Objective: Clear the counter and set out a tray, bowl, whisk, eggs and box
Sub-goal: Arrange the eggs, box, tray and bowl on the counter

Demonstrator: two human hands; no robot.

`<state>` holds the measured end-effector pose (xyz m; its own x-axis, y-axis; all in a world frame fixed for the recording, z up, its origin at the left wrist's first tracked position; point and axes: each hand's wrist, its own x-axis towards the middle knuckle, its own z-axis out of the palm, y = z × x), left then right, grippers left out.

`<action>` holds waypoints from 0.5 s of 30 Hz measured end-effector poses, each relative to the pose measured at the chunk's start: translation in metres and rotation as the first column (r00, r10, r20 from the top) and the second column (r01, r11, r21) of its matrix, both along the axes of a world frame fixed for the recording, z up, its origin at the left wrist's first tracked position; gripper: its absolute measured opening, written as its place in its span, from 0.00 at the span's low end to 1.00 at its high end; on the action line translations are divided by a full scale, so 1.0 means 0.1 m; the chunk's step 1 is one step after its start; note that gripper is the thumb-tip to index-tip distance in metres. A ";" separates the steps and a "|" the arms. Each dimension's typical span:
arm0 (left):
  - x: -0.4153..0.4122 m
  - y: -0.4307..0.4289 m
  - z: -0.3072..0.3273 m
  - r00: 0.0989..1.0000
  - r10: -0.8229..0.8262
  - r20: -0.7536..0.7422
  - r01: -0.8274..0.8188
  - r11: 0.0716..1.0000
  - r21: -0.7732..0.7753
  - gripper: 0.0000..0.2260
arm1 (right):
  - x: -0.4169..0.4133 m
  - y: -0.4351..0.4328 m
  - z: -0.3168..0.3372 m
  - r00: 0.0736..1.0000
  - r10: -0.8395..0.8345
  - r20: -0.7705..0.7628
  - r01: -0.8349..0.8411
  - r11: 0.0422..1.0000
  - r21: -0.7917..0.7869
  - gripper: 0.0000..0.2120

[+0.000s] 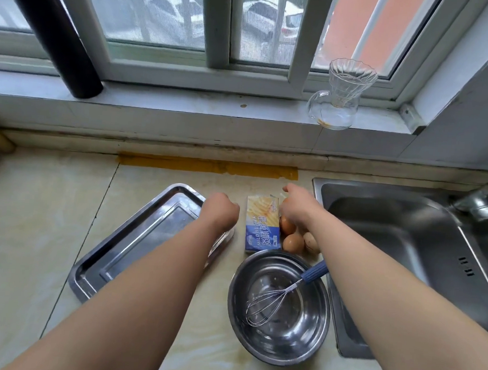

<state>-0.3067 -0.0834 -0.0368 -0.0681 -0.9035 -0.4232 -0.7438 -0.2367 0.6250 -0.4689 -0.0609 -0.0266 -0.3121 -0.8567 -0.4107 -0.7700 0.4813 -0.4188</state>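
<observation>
Below the window [168,14], marbled desk [32,227], steel sink [393,224], shiny tray [147,236]. Left grip [220,210] curled at its rim, right grip [296,207] over eggs [293,242]; holds unclear.

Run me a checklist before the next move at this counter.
1. Tray flat on counter: ok.
2. Whisk in bowl: ok.
3. Box flat between tray and eggs: ok.
4. Eggs clear of the sink edge: cannot tell, the right arm covers part of them.
5. Left hand free: cannot tell, fingers curled at the tray's corner.
6. Right hand empty: cannot tell, palm hidden.
</observation>
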 end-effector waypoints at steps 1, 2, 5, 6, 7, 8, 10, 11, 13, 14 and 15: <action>0.09 0.00 0.03 0.999 0.028 -0.031 -0.028 1.000 -0.007 0.09 | 0.08 -0.01 0.03 1.000 0.010 0.014 -0.010 1.000 -0.023 0.26; 0.16 0.00 0.06 0.996 0.063 -0.067 -0.064 0.998 -0.013 0.06 | 0.14 -0.02 0.06 0.999 0.017 0.028 -0.015 0.999 -0.044 0.27; 0.42 0.01 0.11 0.964 0.191 -0.185 -0.198 0.980 -0.017 0.10 | 0.40 -0.04 0.10 0.997 0.045 0.057 -0.040 0.996 -0.083 0.27; 0.54 0.03 0.12 0.945 0.238 -0.225 -0.246 0.969 -0.008 0.12 | 0.52 -0.04 0.11 0.996 0.067 0.062 -0.061 0.994 -0.086 0.27; 0.66 0.06 0.12 0.925 0.280 -0.257 -0.290 0.957 0.001 0.12 | 0.64 -0.04 0.12 0.993 0.091 0.069 -0.085 0.992 -0.091 0.27; 0.77 0.09 0.12 0.909 0.319 -0.270 -0.328 0.945 0.010 0.12 | 0.73 -0.03 0.11 0.991 0.106 0.079 -0.099 0.991 -0.090 0.27; 1.01 0.17 0.11 0.878 0.405 -0.257 -0.412 0.911 0.026 0.15 | 0.93 -0.01 0.07 0.986 0.132 0.102 -0.124 0.989 -0.081 0.27; 1.14 0.22 0.08 0.868 0.439 -0.231 -0.445 0.895 0.029 0.17 | 1.03 -0.01 0.05 0.983 0.152 0.103 -0.146 0.987 -0.071 0.27; 1.35 0.31 0.02 0.855 0.488 -0.172 -0.490 0.871 0.036 0.16 | 1.17 0.00 -0.01 0.979 0.180 0.098 -0.176 0.983 -0.049 0.27; 1.45 0.35 -0.02 0.851 0.506 -0.141 -0.504 0.862 0.049 0.16 | 1.23 0.00 -0.05 0.978 0.185 0.099 -0.182 0.983 -0.035 0.27; 1.57 0.40 -0.09 0.844 0.526 -0.106 -0.521 0.851 0.067 0.15 | 1.30 0.01 -0.09 0.977 0.193 0.094 -0.192 0.981 -0.025 0.27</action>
<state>-0.1499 -0.0437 -0.0457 0.3607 -0.8039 -0.4730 -0.4261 -0.5931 0.6831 -0.3387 -0.0600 -0.0357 -0.1005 -0.9035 -0.4165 -0.8037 0.3205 -0.5013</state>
